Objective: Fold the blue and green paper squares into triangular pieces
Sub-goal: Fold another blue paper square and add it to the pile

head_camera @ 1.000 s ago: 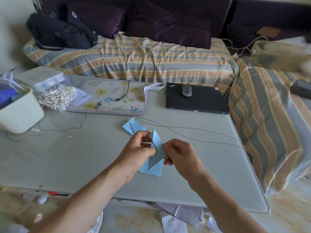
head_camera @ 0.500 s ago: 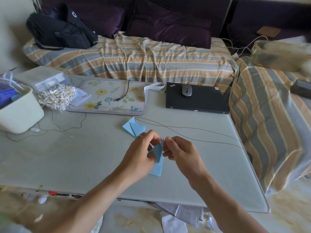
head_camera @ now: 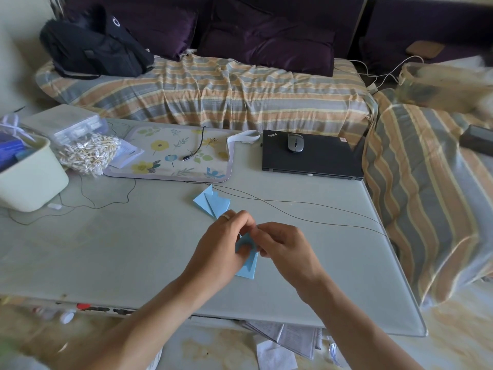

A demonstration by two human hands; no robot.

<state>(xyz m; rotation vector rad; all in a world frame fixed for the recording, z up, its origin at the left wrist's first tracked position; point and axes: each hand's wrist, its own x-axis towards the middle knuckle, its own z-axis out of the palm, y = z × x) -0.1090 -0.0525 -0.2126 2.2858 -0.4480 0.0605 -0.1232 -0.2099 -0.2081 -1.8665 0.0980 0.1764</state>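
A blue paper piece (head_camera: 247,259) is held just above the tabletop (head_camera: 112,252), near its front edge, and it is pinched from both sides. The grip of the left hand (head_camera: 222,252) is pressed on the paper's left part, with curled fingers and a thumb on top, and the grip of the right hand (head_camera: 284,252) is pinched on the paper's top edge. A second ago the paper was spread wider, with a tall flap standing up between the hands; now that flap has been pushed down and the piece looks narrower and flatter. This likely means one more fold is being pressed in, so this piece is nearer to a triangle (how sharp the crease is cannot be seen, as the hands hide it). Folded blue pieces (head_camera: 212,202) lie on the tabletop just behind the hands and have not been moved. No green paper can be seen, so that part of the task seems not yet begun. On the closed black laptop (head_camera: 312,158), the word "ThinkPad" can be read at its near-left corner, and a grey mouse (head_camera: 295,143) is resting on the lid.
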